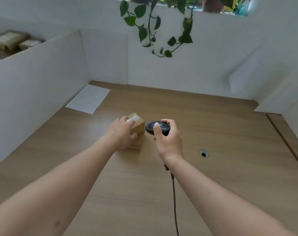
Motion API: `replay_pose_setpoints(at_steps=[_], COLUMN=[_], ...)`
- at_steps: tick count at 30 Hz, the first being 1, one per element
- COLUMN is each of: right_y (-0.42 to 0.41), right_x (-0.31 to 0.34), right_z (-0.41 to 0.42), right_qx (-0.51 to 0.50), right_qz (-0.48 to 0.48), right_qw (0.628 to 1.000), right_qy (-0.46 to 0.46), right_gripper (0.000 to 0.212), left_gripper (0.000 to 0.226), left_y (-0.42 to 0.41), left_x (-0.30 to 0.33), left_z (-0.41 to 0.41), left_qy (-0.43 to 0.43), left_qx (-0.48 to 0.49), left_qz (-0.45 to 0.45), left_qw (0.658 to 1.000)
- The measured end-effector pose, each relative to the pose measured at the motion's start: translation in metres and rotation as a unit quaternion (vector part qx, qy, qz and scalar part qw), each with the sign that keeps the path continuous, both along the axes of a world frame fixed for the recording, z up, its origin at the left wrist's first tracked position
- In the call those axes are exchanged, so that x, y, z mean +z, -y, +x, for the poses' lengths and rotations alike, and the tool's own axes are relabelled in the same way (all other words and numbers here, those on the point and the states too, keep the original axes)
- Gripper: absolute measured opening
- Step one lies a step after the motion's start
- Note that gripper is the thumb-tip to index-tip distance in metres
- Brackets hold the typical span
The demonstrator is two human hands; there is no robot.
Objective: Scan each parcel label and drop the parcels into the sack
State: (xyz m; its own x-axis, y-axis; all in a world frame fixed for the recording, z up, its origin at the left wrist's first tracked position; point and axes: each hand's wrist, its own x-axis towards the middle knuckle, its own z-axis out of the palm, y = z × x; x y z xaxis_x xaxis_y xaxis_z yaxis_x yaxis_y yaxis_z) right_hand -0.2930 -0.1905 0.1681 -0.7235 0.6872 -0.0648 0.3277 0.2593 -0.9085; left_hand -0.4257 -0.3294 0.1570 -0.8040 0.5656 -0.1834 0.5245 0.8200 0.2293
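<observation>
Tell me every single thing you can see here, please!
parcel: one, brown cardboard with clear tape, middle of the desk
scanner: one, black, right of the parcel
cable: one, dark, trailing from the scanner toward the near edge
paper sheet: one, white, far left corner of the desk
desk: one, wood brown
cable hole: one, dark, right part of the desk
more parcels: several, brown, behind the left partition
plant: one, green, hanging above
left hand: grips the parcel
right hand: holds the scanner
</observation>
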Motion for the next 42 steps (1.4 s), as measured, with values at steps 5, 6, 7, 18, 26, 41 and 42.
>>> replay_pose_setpoints(at_steps=[5,6,7,18,26,41,42], right_y=[-0.012,-0.014,-0.016,-0.016,-0.016,-0.065,-0.07], right_x=[-0.035,-0.041,-0.048,-0.075,-0.059,-0.024,-0.026], right_z=[-0.041,-0.046,-0.05,-0.039,0.021,0.24,0.257], right_qx=[-0.014,-0.015,-0.015,-0.016,-0.019,0.002,0.005], right_qz=[-0.012,-0.015,-0.019,-0.032,-0.041,-0.039,-0.037], right_qw=[0.999,0.999,0.999,0.997,0.998,0.999,0.999], right_qy=[0.034,0.041,0.046,0.062,0.042,-0.007,-0.008], right_gripper=[0.026,0.026,0.026,0.038,0.054,0.056,0.056], left_gripper=[0.068,0.071,0.074,0.073,0.07,0.074,0.074], left_y=[-0.017,-0.02,-0.023,-0.025,-0.025,-0.072,-0.077], left_x=[-0.038,-0.045,-0.052,-0.081,-0.057,-0.011,-0.012], left_z=[-0.05,-0.058,-0.064,-0.062,0.004,0.24,0.259], left_qy=[0.033,0.039,0.043,0.06,0.042,0.007,0.005], left_qx=[0.011,0.017,0.026,0.079,0.062,0.083,0.086], left_qz=[-0.017,-0.024,-0.031,-0.007,-0.003,0.009,0.012], left_qw=[0.999,0.999,0.998,0.995,0.997,0.996,0.996])
